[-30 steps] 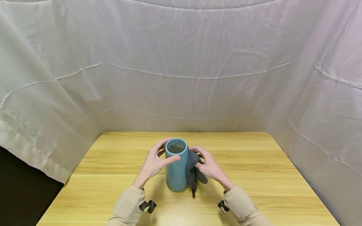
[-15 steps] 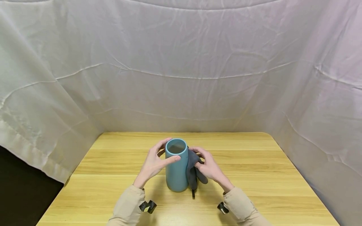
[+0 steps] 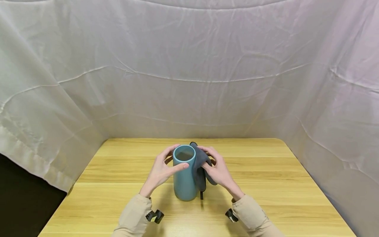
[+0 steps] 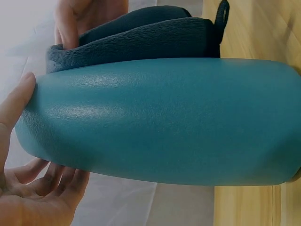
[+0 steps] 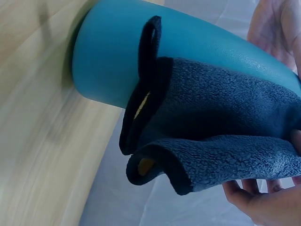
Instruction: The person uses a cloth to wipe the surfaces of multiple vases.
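Note:
A tall teal vase [image 3: 184, 181] with an open round mouth stands upright on the table. My left hand [image 3: 161, 171] grips it near the rim, thumb across the front and fingers round the far left side. In the left wrist view the vase [image 4: 164, 122] fills the middle. My right hand [image 3: 217, 168] pinches a dark grey cloth [image 3: 199, 166] and holds it against the vase's right side. The right wrist view shows the cloth [image 5: 225, 99] folded, with black edging and a hanging loop [image 5: 149, 44]. Some of the right fingers are hidden behind the cloth.
The wooden table [image 3: 118, 164] lies under the vase. A pale fabric curtain [image 3: 189, 82] surrounds it at the back and both sides. A small black camera [image 3: 155, 216] sits at the left wrist, another camera [image 3: 231, 215] at the right.
My right hand has moved slightly up the vase with the cloth, whose top corner now shows beside the rim. The left hand and the vase have stayed in place.

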The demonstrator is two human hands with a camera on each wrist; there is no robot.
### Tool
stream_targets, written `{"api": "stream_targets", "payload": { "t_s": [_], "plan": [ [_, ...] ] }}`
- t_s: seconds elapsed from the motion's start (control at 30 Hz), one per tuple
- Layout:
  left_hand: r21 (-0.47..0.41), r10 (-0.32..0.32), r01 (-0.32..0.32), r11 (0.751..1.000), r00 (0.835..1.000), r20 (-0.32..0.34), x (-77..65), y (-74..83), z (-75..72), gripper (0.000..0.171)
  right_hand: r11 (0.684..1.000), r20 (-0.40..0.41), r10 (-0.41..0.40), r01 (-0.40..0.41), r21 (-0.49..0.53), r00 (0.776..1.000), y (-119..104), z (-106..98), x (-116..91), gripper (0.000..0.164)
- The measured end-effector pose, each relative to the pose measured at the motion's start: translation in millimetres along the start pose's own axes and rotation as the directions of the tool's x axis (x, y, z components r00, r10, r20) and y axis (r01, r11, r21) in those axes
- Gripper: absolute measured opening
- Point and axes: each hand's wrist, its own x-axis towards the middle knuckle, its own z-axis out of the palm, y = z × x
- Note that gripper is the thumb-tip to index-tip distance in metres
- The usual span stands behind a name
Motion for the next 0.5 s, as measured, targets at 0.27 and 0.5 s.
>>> {"api": "stream_targets", "payload": {
  "t_s": [0.27, 0.5],
  "plan": [
    [0.001, -0.003, 0.003, 1.0, 1.0, 0.003, 0.0, 1.1, -0.4, 0.067, 1.0, 0.012, -0.006, 0.006, 0.002, 1.0, -3.6, -1.4, 1.0, 0.041],
    [0.0, -0.003, 0.003, 1.0, 1.0, 0.005, -0.3, 1.8, -0.3, 0.067, 1.0, 0.048, 0.013, -0.012, -0.021, 0.999, -0.2, -2.9, 1.2, 0.043]
  ]
}}
